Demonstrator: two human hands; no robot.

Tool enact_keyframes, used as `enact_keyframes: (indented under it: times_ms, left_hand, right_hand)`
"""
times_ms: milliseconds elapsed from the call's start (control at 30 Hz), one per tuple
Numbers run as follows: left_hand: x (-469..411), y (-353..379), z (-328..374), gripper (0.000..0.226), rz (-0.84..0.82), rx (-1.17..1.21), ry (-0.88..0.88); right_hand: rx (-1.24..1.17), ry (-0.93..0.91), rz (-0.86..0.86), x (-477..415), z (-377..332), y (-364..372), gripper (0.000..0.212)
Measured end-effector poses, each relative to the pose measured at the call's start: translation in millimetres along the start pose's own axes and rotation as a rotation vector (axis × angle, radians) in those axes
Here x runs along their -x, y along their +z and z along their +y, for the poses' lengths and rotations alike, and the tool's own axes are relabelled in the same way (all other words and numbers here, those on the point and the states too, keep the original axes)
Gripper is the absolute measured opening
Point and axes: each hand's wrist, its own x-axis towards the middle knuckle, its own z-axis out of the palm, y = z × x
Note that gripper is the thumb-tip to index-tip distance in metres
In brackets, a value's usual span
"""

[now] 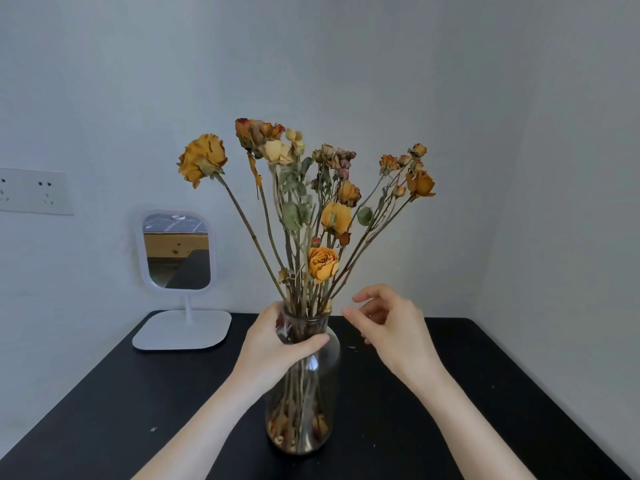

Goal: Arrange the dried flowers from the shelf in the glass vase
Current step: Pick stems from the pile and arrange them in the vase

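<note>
A clear glass vase (311, 403) stands upright on the black table (104, 410), a little in front of the middle. Several dried flowers (323, 265), mostly orange and yellow roses on long brown stems, fan out from its mouth. Loose petals lie in the bottom of the vase. My left hand (277, 344) is wrapped around the vase's neck from the left, thumb across the front. Just right of the neck hovers my right hand (391, 320), fingers loosely curled and apart, holding nothing, close to the rightmost stems without touching them.
A small white-framed mirror (178, 252) on a flat white stand sits at the table's back left. A wall socket plate (34, 192) is on the left wall. Pale walls close in behind and to the right. A few petal crumbs (353, 347) lie beside the vase.
</note>
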Motion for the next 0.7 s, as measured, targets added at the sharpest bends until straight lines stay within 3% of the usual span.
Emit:
enact_keyframes:
  times_ms: [333, 433, 600, 700]
  left_hand:
    - [5, -18, 0, 0.048, -0.177, 0.103, -0.038]
    - [7, -25, 8, 0.051, -0.264, 0.163, -0.026]
    - [4, -40, 21, 0.060, -0.153, 0.172, -0.058]
    - [3, -39, 26, 0.044, -0.163, 0.078, -0.030]
  right_hand:
    - [-0.063, 0.103, -0.259, -8, -5, 4, 0.063]
    - [-0.092, 0.105, -0.348, -10, -6, 5, 0.055]
    - [-0.200, 0.088, -0.471, -13, -10, 6, 0.032]
    - [-0.302, 0.079, -0.468, -13, -12, 6, 0.030]
